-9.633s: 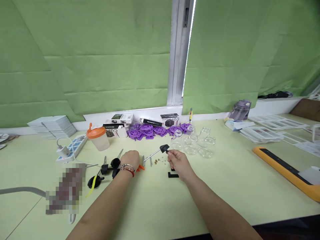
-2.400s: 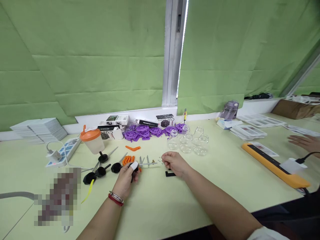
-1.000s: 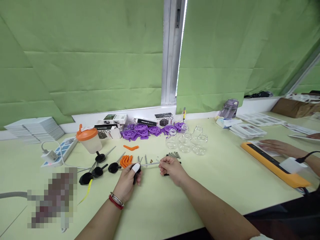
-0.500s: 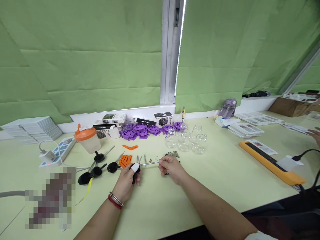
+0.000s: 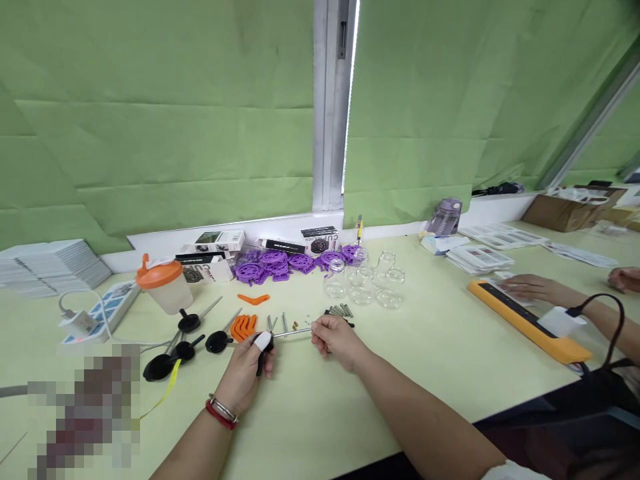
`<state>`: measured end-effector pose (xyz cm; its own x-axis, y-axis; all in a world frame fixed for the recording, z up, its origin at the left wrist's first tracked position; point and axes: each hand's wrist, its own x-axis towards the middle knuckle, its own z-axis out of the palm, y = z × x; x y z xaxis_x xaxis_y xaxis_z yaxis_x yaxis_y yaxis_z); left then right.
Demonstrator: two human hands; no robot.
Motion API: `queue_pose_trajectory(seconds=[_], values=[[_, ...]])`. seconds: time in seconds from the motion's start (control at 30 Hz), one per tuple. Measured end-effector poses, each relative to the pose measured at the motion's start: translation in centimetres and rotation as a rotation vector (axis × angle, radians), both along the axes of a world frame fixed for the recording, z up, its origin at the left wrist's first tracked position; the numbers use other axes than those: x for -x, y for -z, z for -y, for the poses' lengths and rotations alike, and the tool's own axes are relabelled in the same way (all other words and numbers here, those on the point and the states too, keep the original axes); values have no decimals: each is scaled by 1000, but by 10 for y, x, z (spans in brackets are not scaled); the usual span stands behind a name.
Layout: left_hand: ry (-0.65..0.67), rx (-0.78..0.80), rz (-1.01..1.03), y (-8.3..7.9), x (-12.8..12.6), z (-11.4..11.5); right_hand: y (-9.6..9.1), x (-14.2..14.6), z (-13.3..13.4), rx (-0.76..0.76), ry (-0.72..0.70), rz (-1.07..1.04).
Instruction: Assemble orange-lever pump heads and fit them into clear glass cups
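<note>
My left hand [image 5: 251, 370], with a white cover on its thumb, is closed around a black plastic part [image 5: 261, 363]. A thin metal rod [image 5: 293, 333] sticks out of that part to the right. My right hand [image 5: 336, 339] pinches the rod's far end between thumb and fingertips; whether it holds a small piece there is hidden. Several orange curved pieces [image 5: 243, 327] lie beside my left hand. Past the rod are loose metal pins [image 5: 285, 323], tiny brass bits [image 5: 295, 325] and several springs [image 5: 341, 311]. Similar black round parts with rods [image 5: 219, 341] lie further left.
Purple plastic pieces [image 5: 274, 263] and printed boxes [image 5: 205, 268] line the back. Clear glass-like vessels [image 5: 361, 293] stand behind my right hand. An orange-lidded cup [image 5: 163, 283] and a power strip [image 5: 113, 307] are left; a co-worker's hand [image 5: 530, 288] is by an orange power strip [image 5: 525, 320].
The camera view has shifted slightly to the right. My hands keep the same grip on the rod and black part. A co-worker's hand has come in over the orange strip.
</note>
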<state>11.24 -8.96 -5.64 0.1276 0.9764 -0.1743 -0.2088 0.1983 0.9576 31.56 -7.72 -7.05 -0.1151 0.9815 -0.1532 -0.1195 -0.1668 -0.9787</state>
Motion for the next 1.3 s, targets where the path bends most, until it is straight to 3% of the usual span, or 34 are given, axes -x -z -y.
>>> queue_pose_trajectory(seconds=[0.47,0.73,1.03,1.3], values=[[22,-5,32,-2,-2,0,-6,3,4,-46,50,153],[22,5,8,-3,-3,1,12,1,-2,-199,93,266],[12,-31,4,1,1,-2,8,2,-2,-74,32,108],[-4,-12,2,-1,2,-2,1,-1,-2,-104,32,67]])
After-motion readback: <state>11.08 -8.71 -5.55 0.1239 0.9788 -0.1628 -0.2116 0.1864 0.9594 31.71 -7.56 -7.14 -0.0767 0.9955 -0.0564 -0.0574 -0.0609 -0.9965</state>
